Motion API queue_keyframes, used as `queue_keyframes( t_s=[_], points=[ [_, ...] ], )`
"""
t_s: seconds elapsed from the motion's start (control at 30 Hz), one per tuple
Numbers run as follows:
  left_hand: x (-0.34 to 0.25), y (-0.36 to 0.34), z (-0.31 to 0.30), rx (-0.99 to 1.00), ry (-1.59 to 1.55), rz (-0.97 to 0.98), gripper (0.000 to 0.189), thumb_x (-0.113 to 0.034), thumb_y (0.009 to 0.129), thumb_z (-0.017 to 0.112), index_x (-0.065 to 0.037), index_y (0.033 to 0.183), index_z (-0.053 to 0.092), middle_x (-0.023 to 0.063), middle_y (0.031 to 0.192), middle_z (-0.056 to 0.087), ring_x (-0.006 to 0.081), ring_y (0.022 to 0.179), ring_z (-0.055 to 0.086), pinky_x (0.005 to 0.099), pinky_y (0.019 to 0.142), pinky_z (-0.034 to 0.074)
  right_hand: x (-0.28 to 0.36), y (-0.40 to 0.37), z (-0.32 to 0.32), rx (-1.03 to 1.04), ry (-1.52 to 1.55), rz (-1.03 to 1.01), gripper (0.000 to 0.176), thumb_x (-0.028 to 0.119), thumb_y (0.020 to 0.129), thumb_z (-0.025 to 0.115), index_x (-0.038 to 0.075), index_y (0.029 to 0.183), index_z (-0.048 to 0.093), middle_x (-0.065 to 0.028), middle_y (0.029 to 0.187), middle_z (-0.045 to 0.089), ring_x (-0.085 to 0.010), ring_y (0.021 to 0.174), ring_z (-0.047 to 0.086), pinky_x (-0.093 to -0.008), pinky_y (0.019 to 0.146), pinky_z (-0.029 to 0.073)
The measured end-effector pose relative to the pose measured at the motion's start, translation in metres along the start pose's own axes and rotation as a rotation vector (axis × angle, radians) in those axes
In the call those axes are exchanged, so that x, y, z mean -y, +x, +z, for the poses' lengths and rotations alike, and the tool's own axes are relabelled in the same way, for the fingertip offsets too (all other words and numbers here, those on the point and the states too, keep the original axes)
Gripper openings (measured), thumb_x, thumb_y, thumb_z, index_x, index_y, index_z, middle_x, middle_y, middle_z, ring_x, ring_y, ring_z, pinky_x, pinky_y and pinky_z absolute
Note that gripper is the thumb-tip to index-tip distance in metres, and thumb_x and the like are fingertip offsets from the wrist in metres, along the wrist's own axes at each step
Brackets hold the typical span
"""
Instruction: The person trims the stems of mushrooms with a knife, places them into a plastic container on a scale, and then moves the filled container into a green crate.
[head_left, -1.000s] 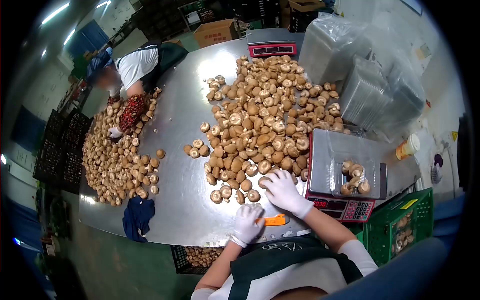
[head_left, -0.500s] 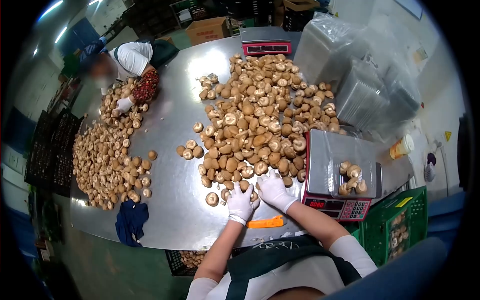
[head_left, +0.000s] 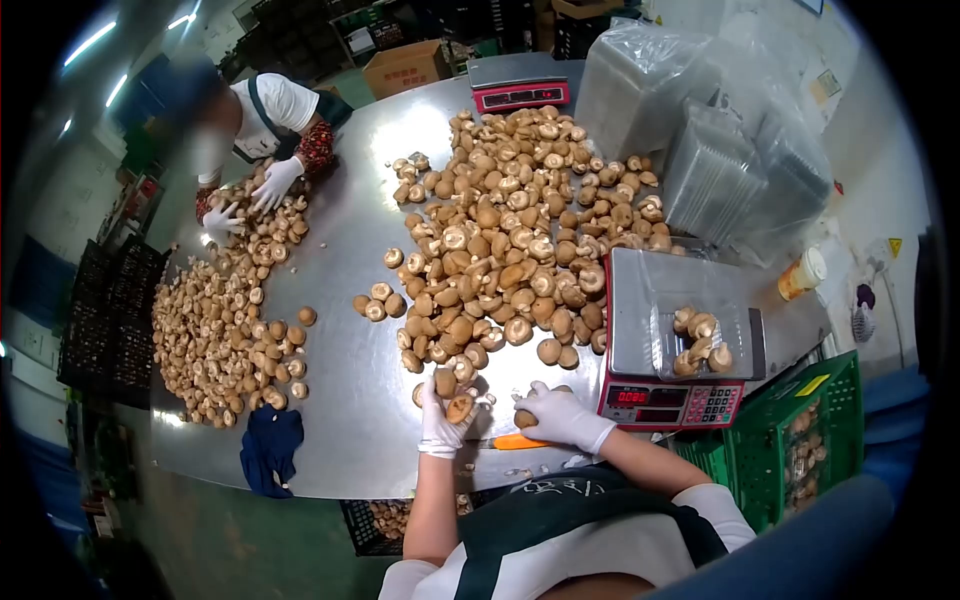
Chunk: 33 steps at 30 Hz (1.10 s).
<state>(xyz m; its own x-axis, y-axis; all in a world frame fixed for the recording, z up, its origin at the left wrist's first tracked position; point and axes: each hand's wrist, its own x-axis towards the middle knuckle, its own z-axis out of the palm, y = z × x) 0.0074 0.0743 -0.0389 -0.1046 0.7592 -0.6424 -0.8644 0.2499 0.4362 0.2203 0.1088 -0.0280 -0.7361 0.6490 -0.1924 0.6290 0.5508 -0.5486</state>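
My left hand [head_left: 440, 422], in a white glove, is closed around mushrooms; a brown cap [head_left: 445, 382] and an upturned mushroom [head_left: 461, 408] show at its fingers. My right hand [head_left: 562, 417], also gloved, has its fingers curled over a brown mushroom [head_left: 525, 418] near the table's front edge. Another mushroom shows partly behind its knuckles. A flat orange tool [head_left: 513, 441] lies just below the right hand, partly covered by it. Beyond both hands spreads a large pile of mushrooms [head_left: 500, 230] with brown caps and pale stems.
A red-edged scale [head_left: 660, 390] at right bears a clear tray with several mushrooms. Stacked plastic trays [head_left: 715, 180], a paper cup [head_left: 803, 272] and a green crate [head_left: 800, 440] stand farther right. Across the metal table [head_left: 345, 270], a co-worker's gloved hands [head_left: 275, 185] touch another pile.
Both hands have drawn back from the pile towards me. The left has turned and lifted mushrooms; the right now covers part of the orange tool. The co-worker's two hands now both show.
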Motion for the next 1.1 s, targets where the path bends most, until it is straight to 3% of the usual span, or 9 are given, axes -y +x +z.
queue_keyframes(
  t_s=[0.03, 0.17, 0.23, 0.3, 0.5, 0.67, 0.77, 0.9, 1.1],
  points=[
    [0.002, -0.007, -0.009, 0.216, -0.142, 0.002, 0.053, -0.053, 0.087, 0.041, -0.012, 0.119, 0.05, 0.0131, 0.106, 0.058, 0.0234, 0.079, 0.057, 0.0326, 0.061, 0.05, 0.0, 0.004, 0.003, -0.004, 0.003, -0.007, 0.043, 0.032, 0.071, 0.06, 0.016, 0.111, 0.058, -0.0196, 0.1, 0.053, -0.0369, 0.079, 0.059, -0.0423, 0.077, 0.049],
    [0.007, -0.019, -0.023, 0.23, -0.271, -0.09, 0.058, -0.055, 0.086, 0.04, -0.01, 0.12, 0.049, 0.0154, 0.111, 0.056, 0.0271, 0.087, 0.056, 0.0377, 0.068, 0.051, 0.001, 0.008, -0.002, -0.006, 0.037, 0.019, 0.046, 0.034, 0.073, 0.064, 0.012, 0.113, 0.058, -0.0177, 0.11, 0.053, -0.0319, 0.084, 0.062, -0.0378, 0.078, 0.05],
    [0.013, -0.019, -0.022, 0.257, -0.298, -0.125, 0.06, -0.057, 0.086, 0.038, -0.009, 0.121, 0.049, 0.0158, 0.111, 0.056, 0.0284, 0.089, 0.056, 0.0383, 0.069, 0.052, 0.001, 0.002, -0.009, -0.147, 1.217, 0.148, 0.026, 0.029, 0.085, 0.049, 0.007, 0.094, 0.058, -0.003, 0.082, 0.053, -0.0144, 0.072, 0.057, -0.0242, 0.063, 0.047],
    [0.017, -0.027, -0.011, 0.303, -0.269, -0.115, 0.059, -0.053, 0.086, 0.042, -0.009, 0.124, 0.047, 0.0165, 0.116, 0.053, 0.0293, 0.095, 0.054, 0.0407, 0.074, 0.049, -0.003, -0.02, -0.046, 0.117, 1.771, 0.179, 0.041, 0.039, 0.093, 0.036, 0.004, 0.103, 0.054, -0.0028, 0.082, 0.055, -0.0097, 0.067, 0.056, -0.0173, 0.053, 0.045],
    [0.026, -0.031, 0.027, 0.374, -0.032, -0.137, 0.056, -0.051, 0.086, 0.041, -0.009, 0.122, 0.049, 0.0114, 0.113, 0.056, 0.0275, 0.097, 0.054, 0.0438, 0.078, 0.046, -0.021, -0.08, -0.093, -0.031, 2.154, 0.056, 0.051, 0.047, 0.09, 0.04, 0.004, 0.116, 0.047, -0.0118, 0.095, 0.055, -0.0156, 0.068, 0.059, -0.0219, 0.043, 0.048],
    [0.037, -0.03, 0.046, 0.413, -0.021, -0.137, 0.057, -0.051, 0.087, 0.04, -0.008, 0.122, 0.048, 0.0111, 0.109, 0.054, 0.0277, 0.098, 0.054, 0.0435, 0.08, 0.046, -0.054, -0.146, -0.143, -0.578, 1.314, 0.134, 0.047, 0.035, 0.085, 0.057, 0.003, 0.118, 0.05, -0.0101, 0.106, 0.054, -0.0161, 0.083, 0.058, -0.0212, 0.054, 0.051],
    [0.043, -0.032, 0.056, 0.427, 0.021, -0.161, 0.056, -0.051, 0.087, 0.04, -0.007, 0.122, 0.047, 0.0141, 0.109, 0.054, 0.0289, 0.095, 0.055, 0.042, 0.077, 0.048, -0.09, -0.165, -0.162, -0.965, 0.256, 0.226, 0.039, 0.022, 0.081, 0.063, 0.002, 0.113, 0.054, -0.0107, 0.114, 0.051, -0.0215, 0.101, 0.053, -0.0306, 0.081, 0.046],
    [0.049, -0.03, 0.057, 0.386, 0.127, -0.159, 0.052, -0.049, 0.088, 0.039, -0.008, 0.118, 0.049, 0.0181, 0.108, 0.056, 0.0292, 0.086, 0.057, 0.04, 0.067, 0.048, -0.102, -0.169, -0.167, -0.871, 0.131, 0.58, 0.046, 0.034, 0.084, 0.058, 0.005, 0.118, 0.052, -0.0181, 0.125, 0.046, -0.0302, 0.104, 0.055, -0.0344, 0.089, 0.042],
    [0.053, -0.037, 0.059, 0.359, 0.336, -0.07, 0.052, -0.048, 0.089, 0.04, -0.007, 0.119, 0.048, 0.0176, 0.106, 0.058, 0.0265, 0.082, 0.058, 0.0357, 0.064, 0.048, -0.085, -0.172, -0.17, -0.723, -0.019, 0.634, 0.053, 0.04, 0.086, 0.051, 0.009, 0.128, 0.045, -0.0207, 0.135, 0.038, -0.0358, 0.104, 0.055, -0.0417, 0.092, 0.041]
  ],
)
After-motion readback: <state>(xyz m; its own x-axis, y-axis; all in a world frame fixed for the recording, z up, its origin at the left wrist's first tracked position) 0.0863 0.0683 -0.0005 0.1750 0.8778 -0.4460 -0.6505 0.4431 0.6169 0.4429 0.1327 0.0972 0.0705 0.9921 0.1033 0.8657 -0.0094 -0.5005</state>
